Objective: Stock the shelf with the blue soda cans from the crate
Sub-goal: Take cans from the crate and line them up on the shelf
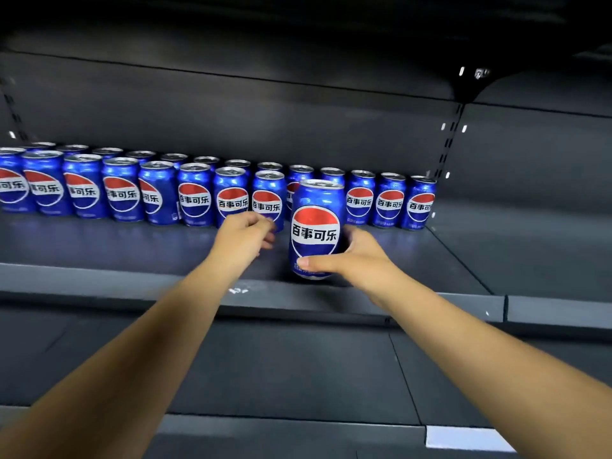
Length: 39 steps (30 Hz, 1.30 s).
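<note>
Blue soda cans [212, 190] stand upright in two rows along the back of a dark grey shelf [99, 279], labels facing out, the front row running from the left edge of view to just past the middle and the back row carrying on to the right. One more can [316, 228] is in the right hand [356, 255], upright, in front of the rows and near the shelf's front part; the thumb lies across its lower front and the fingers wrap behind it, so the grip goes round the can. Whether its base touches the shelf cannot be told, since the hand and shadow cover that spot. The left hand [243, 235] reaches in beside it with fingers loosely curled, its tips at the foot of the last can [269, 198] in the front row; whether it pinches that can or only touches it cannot be told. A lower shelf [298, 369] lies below, with a white price tag [467, 438] on its front edge.
</note>
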Motion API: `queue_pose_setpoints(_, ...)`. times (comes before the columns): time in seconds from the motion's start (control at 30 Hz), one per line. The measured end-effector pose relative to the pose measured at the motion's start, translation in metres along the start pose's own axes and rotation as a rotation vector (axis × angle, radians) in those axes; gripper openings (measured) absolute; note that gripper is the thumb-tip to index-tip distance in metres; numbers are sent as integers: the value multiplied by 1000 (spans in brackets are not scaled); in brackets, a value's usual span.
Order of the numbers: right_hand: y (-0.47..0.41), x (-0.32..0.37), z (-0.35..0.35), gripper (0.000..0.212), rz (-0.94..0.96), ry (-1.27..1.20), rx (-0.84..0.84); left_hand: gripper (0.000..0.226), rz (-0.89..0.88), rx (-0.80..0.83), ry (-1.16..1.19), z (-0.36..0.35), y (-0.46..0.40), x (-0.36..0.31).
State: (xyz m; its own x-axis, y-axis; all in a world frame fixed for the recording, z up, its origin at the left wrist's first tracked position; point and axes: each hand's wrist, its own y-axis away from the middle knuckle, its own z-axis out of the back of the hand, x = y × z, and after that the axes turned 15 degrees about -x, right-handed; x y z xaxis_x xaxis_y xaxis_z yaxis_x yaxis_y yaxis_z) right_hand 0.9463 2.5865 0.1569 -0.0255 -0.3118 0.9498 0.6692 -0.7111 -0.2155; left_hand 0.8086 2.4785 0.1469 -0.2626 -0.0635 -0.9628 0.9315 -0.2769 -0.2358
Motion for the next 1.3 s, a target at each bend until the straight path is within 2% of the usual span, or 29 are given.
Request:
queue_pose_setpoints(0.23,-37,-43,11,55,-45,0,85,28,-9,-114,-82,-40,-17,20)
queue_pose_setpoints(0.43,-60,-51,8,45,-23,1,133,19,12,-111,-187,-54,-29,32)
queue_pose_setpoints(0.6,-77,-57,5,47,6,-8,140,16,41,-149,-237,-62,-38,39)
queue_pose_setpoints(0.73,-91,-60,3,47,6,-15,126,15,122,-152,-200,-65,-45,40)
queue_pose_setpoints(0.87,-107,-62,-6,55,-41,0,99,9,221,-115,-274,-65,-59,33)
queue_pose_setpoints(0.93,-116,-66,-13,65,-32,114,47,11,274,-57,-295,-63,-64,29)
queue_pose_setpoints(1.03,-126,-64,-12,79,42,425,52,12,344,14,-278,-57,-66,29)
queue_pose_setpoints(1.2,-137,-69,-12,77,132,755,88,8,387,17,-21,-40,-64,38)
queue_pose_setpoints(1.3,-143,-76,-16,65,180,848,72,13,368,11,-23,-40,-62,37)
